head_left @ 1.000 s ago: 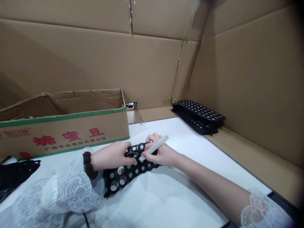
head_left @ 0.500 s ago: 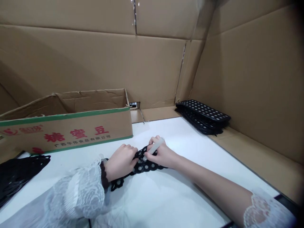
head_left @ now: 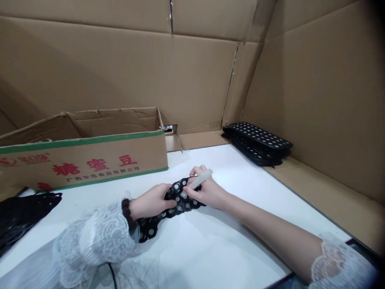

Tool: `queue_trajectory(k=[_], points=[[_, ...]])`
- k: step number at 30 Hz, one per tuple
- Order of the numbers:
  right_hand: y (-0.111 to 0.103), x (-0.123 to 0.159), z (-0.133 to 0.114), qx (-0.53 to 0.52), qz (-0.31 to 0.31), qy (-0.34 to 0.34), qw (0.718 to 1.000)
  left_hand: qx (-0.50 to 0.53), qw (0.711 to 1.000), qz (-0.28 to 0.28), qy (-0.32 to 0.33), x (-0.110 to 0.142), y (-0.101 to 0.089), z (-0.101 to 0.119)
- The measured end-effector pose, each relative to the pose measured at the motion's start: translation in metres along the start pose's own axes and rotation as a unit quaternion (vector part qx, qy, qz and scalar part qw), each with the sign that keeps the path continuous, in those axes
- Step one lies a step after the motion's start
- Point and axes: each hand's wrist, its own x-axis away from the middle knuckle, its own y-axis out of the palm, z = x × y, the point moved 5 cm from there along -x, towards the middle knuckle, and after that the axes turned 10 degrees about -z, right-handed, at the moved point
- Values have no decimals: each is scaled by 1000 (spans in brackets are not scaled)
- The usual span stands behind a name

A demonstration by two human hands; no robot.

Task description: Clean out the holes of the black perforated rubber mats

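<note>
A black perforated strip (head_left: 177,200) with round holes lies across the white table (head_left: 228,241) in front of me. My left hand (head_left: 152,202) is closed on the strip's middle, fingers curled over its edge. My right hand (head_left: 206,192) holds a short white stick (head_left: 197,181) in a pinch, its lower tip pressed against the strip near the holes. Both wrists wear white lace sleeves; a dark band sits on the left wrist.
An open cardboard box (head_left: 87,160) with red characters and green stripes stands at the back left. A stack of black perforated strips (head_left: 258,142) rests at the back right. More black pieces (head_left: 21,216) lie at the left edge. Cardboard walls enclose the table.
The strip has been turned in my hands, now showing its holes again after lying edge-on. Both hands stayed at the same spot, the white stick still against the strip.
</note>
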Motion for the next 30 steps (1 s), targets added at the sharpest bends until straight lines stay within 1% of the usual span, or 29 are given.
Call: queue_trajectory(k=[5,7,12,15,19,24,30], points=[[-1,0,-2,7,-6,-2,1000,133,990,15,-35,-2,6,-8],[0,0,-2,13,-1,-2,1000,160,986,32,-39,-2,9,-11],[3,-2,0,10,-4,1,1000,162,983,69,-43,-1,13,-16],[1,-2,-1,8,2,1,1000,158,983,80,-54,-1,11,-16],[-4,-3,-1,5,1,10,1000,173,982,65,-48,-2,9,-13],[-5,-4,-2,-1,-12,-4,1000,196,979,36,-40,0,7,-12],[-2,-3,0,-7,-15,1,1000,207,977,30,-41,0,7,-14]])
